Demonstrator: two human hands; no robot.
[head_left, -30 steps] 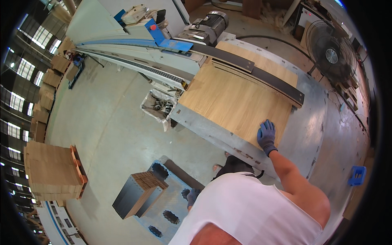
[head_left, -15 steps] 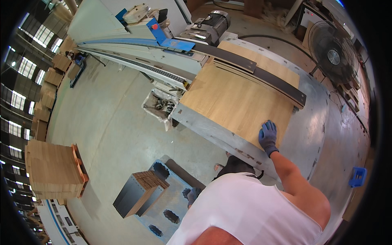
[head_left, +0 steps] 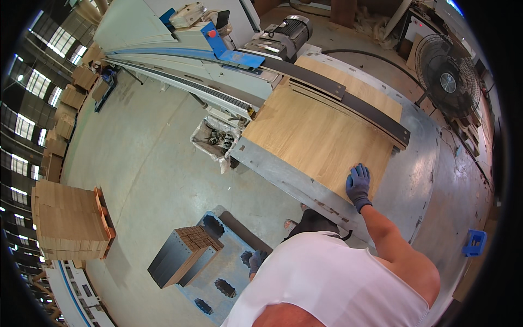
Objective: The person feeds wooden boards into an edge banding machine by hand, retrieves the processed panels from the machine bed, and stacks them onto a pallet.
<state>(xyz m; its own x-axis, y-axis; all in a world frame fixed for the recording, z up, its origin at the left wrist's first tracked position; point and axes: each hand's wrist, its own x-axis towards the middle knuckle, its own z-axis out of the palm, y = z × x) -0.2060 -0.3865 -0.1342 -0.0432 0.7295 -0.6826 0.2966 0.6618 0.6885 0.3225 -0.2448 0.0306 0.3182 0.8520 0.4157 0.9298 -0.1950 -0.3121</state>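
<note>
A wide light-brown wooden panel [head_left: 321, 136] lies flat on the grey metal table [head_left: 261, 158], its far part passing under a long dark guide bar [head_left: 376, 117]. My right hand [head_left: 358, 185], in a blue-grey glove, rests on the panel's near right corner with fingers stretched out and nothing gripped. Low at my left side, my gloved left hand [head_left: 256, 261] hangs over the edge of a worn blue pallet [head_left: 239, 248]. My body partly hides that hand, and its fingers are unclear. On the pallet stands a stack of dark-faced boards [head_left: 177, 259] with brown edges.
Left of the table sits a lined scrap bin [head_left: 215, 141]. A long machine with a blue rail [head_left: 163, 53] and a motor [head_left: 291, 32] runs behind. A black fan [head_left: 448, 82] stands at the right, a blue crate [head_left: 474, 243] below it. Stacked brown boards [head_left: 71, 220] stand far left.
The view has shifted slightly. My right hand stays on the panel's corner, and my left hand is still low beside the pallet.
</note>
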